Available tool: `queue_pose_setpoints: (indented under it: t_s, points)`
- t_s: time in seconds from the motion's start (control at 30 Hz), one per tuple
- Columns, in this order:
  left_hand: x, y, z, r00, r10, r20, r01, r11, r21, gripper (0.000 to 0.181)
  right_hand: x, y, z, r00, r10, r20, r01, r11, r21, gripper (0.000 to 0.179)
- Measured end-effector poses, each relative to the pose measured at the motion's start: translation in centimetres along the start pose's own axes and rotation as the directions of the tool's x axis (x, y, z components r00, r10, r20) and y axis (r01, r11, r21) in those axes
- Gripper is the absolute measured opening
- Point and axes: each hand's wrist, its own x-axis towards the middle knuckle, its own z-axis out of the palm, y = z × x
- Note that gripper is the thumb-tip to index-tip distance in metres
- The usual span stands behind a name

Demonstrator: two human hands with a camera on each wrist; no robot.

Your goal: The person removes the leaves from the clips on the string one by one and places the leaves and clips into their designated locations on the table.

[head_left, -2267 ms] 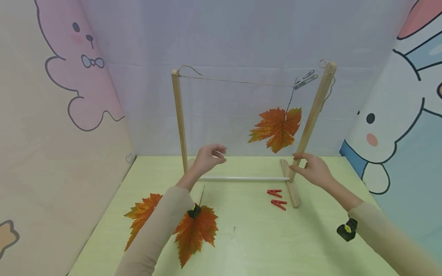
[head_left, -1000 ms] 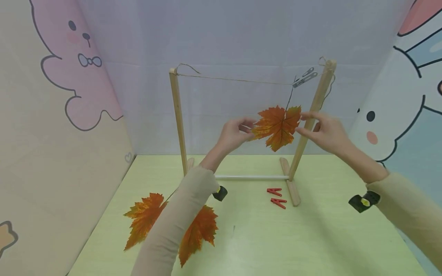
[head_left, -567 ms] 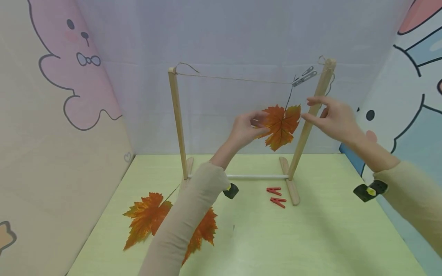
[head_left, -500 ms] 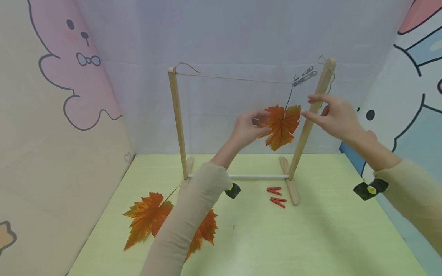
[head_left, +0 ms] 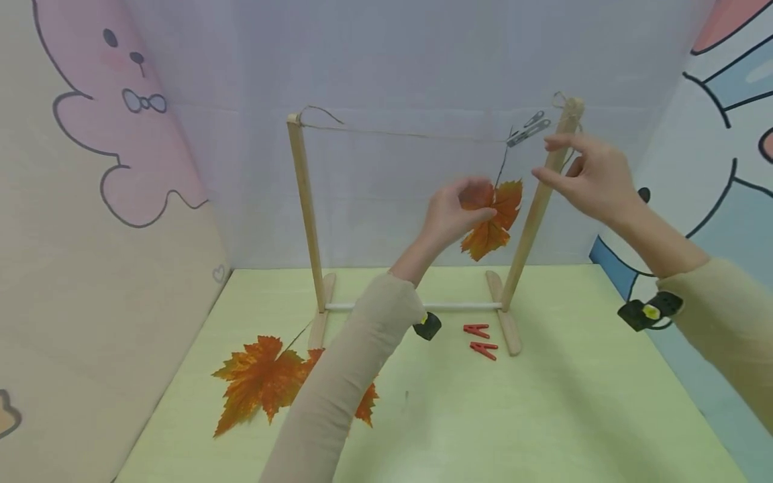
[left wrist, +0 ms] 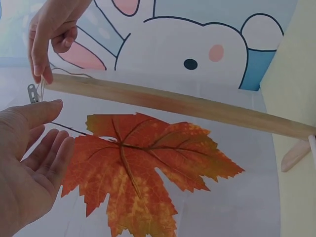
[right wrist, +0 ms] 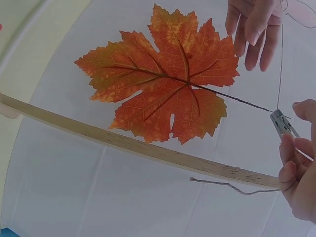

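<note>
An orange-red maple leaf hangs by its dark stem from a thin string. A grey clothespin pinches the stem near the right wooden post. My left hand overlaps the leaf's left half in the head view; in the left wrist view its relaxed fingers hold nothing, beside the stem. My right hand is raised by the post's upper part, thumb and forefinger apart. In the right wrist view the right hand is right by the clothespin.
Two more maple leaves lie on the pale green table; the left leaf shows well, the other is mostly behind my left sleeve. Two red clothespins lie by the right foot of the stand. A white rod joins the posts.
Both hands have risen from low on the stand. My left hand has moved right over the hanging leaf; my right hand has gone up along the right post, its thumb and forefinger spreading.
</note>
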Motion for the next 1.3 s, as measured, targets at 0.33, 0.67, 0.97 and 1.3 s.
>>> queue_pose_setpoints:
  t_s: [0.33,0.67,0.97,1.3]
  points:
    - [1.0,1.0,0.2,0.998,-0.046,-0.051,0.043,0.997,-0.061,0.053,0.3,0.0,0.3,0.998,-0.032,-0.062,0.033,0.999,0.018,0.042]
    - [2.4,1.4,1.5,0.994,-0.083,-0.073,0.08,0.996,-0.044,0.054,1.4,-0.1,-0.1,0.991,-0.053,-0.122,0.056,0.998,0.017,0.04]
    - [3.0,2.3,2.1,0.992,-0.082,-0.101,0.083,0.996,0.009,0.056,1.9,-0.3,0.0,0.986,-0.041,-0.162,0.049,0.998,0.045,0.037]
    - [3.3,2.5,2.5,0.987,-0.061,-0.151,0.067,0.997,0.033,0.057,2.4,-0.5,-0.2,0.984,0.03,-0.176,-0.009,0.993,0.115,0.037]
